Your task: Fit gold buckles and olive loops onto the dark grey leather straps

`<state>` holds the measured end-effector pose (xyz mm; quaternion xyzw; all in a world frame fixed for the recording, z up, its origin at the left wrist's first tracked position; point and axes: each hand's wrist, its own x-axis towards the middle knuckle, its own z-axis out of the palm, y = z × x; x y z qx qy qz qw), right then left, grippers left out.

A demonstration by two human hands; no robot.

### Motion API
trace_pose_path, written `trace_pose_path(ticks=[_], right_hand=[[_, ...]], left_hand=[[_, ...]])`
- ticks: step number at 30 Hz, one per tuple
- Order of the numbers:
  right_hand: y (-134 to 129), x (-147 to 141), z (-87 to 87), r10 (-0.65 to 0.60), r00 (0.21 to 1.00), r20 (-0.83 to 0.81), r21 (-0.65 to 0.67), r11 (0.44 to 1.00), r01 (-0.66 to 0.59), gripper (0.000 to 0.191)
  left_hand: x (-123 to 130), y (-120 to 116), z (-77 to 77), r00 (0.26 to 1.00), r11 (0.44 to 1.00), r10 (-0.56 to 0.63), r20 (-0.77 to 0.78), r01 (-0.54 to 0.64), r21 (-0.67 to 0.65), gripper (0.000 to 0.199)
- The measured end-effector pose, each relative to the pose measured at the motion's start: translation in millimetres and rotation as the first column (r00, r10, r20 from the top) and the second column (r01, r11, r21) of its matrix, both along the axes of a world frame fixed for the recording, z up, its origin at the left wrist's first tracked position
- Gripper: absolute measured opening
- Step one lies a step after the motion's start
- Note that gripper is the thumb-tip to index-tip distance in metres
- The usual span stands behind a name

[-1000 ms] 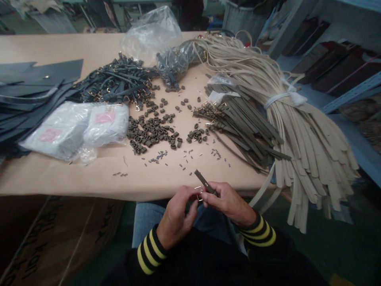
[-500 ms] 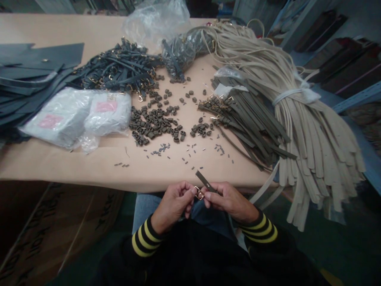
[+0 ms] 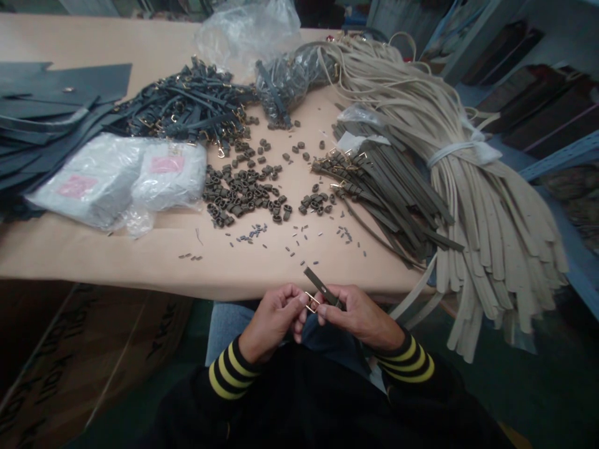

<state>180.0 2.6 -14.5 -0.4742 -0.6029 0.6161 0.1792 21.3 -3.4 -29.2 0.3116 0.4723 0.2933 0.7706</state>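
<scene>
Rectangular wire-metal buckle [image 3: 311, 309]: gold-toned. Flat narrow strap [image 3: 316, 282]: olive-brown. Knit cuffs [image 3: 233, 370]: black, yellow-striped. Long flat straps [image 3: 496, 212], right edge of worktop [image 3: 145, 265]: beige.

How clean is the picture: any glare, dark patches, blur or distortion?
Head view: pale glare on the crumpled clear plastic bag; head view: brown cardboard box at lower left lies dim; head view: front edge of the beige-covered table bows, perhaps lens distortion; head view: gold metal buckle held in the left hand looks soft.
</scene>
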Motion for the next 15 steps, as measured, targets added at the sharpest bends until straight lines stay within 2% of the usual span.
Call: trace_pose_path(ticks=[4, 7, 10, 15], right_hand=[[-1.9, -0.7, 1.8, -0.033, 0.988, 0.150, 0.014, 0.999, 0.031, 0.020], [-4.3, -0.5, 1.6, -0.029, 0.964, 0.264, 0.071, 0.997, 0.010, 0.019], [-6.3, -0.4, 0.4, -0.020, 0.944, 0.330, 0.103, 0.995, -0.014, 0.017], [-8.6, -4.2, -4.1, -0.046, 0.934, 0.354, 0.109, 0.994, 0.008, 0.019]], left_hand=[[7.0, -12.2, -15.6, 0.980, 0.980, 0.049, 0.192, -0.010, -0.200, 0.031], [12.0, -21.4, -23.0, 0.960, 0.959, 0.080, 0.268, -0.001, -0.283, 0.032], [12.7, -24.2, -22.6, 0.960, 0.964, 0.103, 0.261, -0.032, -0.263, 0.033], [8.9, -22.7, -17.8, 0.971, 0.988, 0.076, 0.225, -0.043, -0.148, 0.036]])
